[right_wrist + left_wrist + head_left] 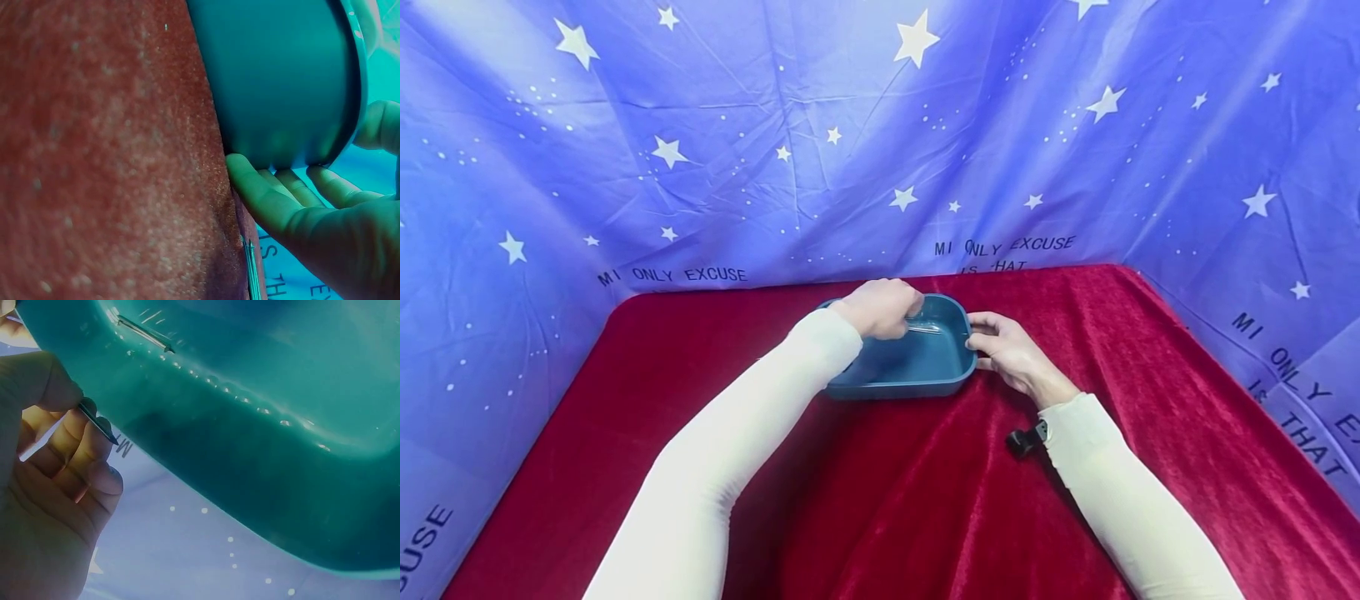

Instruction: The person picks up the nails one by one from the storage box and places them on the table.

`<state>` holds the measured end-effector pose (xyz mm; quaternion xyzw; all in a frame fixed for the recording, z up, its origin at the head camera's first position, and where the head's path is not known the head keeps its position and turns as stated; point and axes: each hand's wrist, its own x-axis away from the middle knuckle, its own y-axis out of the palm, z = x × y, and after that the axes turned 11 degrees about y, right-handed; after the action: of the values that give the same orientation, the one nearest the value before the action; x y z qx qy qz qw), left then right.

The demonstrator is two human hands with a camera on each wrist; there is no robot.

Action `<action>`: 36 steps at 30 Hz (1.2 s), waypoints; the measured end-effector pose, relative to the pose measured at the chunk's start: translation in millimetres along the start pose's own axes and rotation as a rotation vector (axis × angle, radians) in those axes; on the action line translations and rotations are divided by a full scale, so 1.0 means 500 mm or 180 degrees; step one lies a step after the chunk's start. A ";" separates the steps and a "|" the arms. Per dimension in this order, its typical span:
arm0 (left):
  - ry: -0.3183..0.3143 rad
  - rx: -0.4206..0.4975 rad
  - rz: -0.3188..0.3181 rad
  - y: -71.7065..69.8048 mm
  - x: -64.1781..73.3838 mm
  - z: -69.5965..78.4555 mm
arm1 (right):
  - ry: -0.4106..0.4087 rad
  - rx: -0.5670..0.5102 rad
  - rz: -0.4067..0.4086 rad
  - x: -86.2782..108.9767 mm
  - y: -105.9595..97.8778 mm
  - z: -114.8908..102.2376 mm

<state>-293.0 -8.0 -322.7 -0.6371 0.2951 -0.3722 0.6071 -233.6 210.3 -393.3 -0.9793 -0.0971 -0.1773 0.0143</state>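
A teal plastic basin (917,388) stands on the red cloth in the head view. My left hand (882,308) is over its far rim and pinches a thin, pointed metal screwdriver bit (99,424) between thumb and fingers. Inside the basin, along the bottom edge, lies another metal screwdriver bit (145,333). My right hand (1011,352) grips the basin's right end, thumb at the rim and fingers against the outer wall. Past that hand, the right wrist view shows a slim metal bit (252,272) on the cloth, partly cut off by the frame.
Red velvet cloth (880,500) covers the table under the basin. A blue curtain (820,100) with stars and lettering hangs behind and at both sides. A small black camera (1024,442) is strapped at my right wrist.
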 end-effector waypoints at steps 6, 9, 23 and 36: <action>0.0069 -0.0127 0.0030 -0.008 0.020 0.004 | -0.0016 -0.0004 -0.0007 -0.001 -0.001 0.001; 0.0091 -0.0133 0.0029 -0.009 0.031 0.003 | -0.0020 0.0001 0.0003 -0.001 0.000 0.000; 0.0137 -0.0142 0.0256 0.004 0.086 -0.014 | -0.0018 0.0003 -0.0007 -0.001 0.000 0.001; 0.0020 -0.0088 0.0372 0.006 0.137 -0.029 | -0.0031 -0.0011 -0.0028 -0.001 -0.002 0.004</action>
<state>-267.4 -73.1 -317.7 -0.6259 0.3387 -0.3340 0.6180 -233.8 211.1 -395.2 -0.9797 -0.1012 -0.1727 0.0113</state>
